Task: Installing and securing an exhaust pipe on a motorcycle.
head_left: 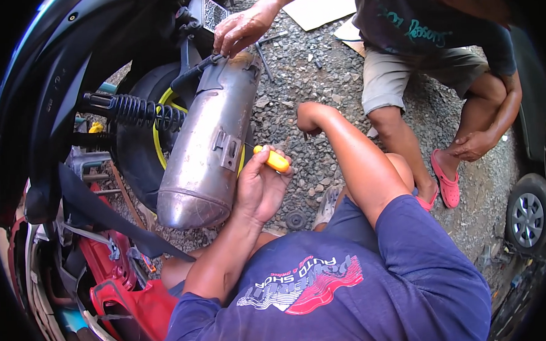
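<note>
My left hand [263, 186] is closed round the yellow handle of a screwdriver [271, 159], its thin shaft pointing at the bracket on the side of a metal exhaust muffler [207, 137]. The muffler stands tilted beside the motorcycle's rear wheel [138, 127], its rounded end toward me. My right hand [317, 117] hangs above the gravel with the wrist bent and the fingers curled; what they hold, if anything, is hidden. A co-worker's hand [242, 28] rests on the muffler's far end, next to a mounting arm.
A black coil shock absorber [142, 111] stands left of the muffler. Red body panels [139, 310] lie at the lower left. A co-worker in pink clogs [447, 178] crouches at the right, near a car wheel [528, 213]. Cardboard [321, 7] lies on the gravel.
</note>
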{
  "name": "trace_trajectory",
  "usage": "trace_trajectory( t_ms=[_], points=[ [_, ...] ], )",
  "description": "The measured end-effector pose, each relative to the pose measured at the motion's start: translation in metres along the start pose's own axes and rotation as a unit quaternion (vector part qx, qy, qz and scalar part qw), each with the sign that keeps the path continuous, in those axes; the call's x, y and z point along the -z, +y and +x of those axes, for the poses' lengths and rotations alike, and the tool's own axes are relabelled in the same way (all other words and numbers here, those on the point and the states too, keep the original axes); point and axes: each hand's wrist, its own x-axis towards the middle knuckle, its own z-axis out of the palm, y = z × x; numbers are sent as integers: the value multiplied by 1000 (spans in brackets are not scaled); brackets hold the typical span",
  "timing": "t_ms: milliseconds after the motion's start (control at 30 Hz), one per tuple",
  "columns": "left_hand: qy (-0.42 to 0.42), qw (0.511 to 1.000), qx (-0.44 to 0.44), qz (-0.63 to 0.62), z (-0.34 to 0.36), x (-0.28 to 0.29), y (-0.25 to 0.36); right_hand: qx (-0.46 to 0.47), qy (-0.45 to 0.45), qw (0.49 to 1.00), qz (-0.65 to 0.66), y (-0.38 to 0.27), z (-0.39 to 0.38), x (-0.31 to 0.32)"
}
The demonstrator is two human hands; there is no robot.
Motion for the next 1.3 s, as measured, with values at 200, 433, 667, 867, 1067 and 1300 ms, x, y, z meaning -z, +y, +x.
trace_trajectory(
  t_ms=[200, 433, 667, 867, 1067, 1300],
  points=[
    [-4, 1000, 6, 6, 2, 0, -1, 14, -8, 986, 168, -24, -59, 31],
    [18, 998, 13, 67, -4, -10, 3, 319, 48, 923, 209, -61, -182, 30],
    [55, 987, -19, 147, -7, -10, -1, 288, 128, 905, 285, -82, -174, -2],
    [89, 830, 9, 551, -125, -72, 10, 300, 105, 877, 359, -86, -179, -10],
    [94, 333, -383, 857, -107, -154, 109, 274, 128, 892, 336, -86, -184, -12],
    [137, 320, -143, 926, -108, -123, 121, 256, 35, 841, 475, -98, -197, -10]
  ],
)
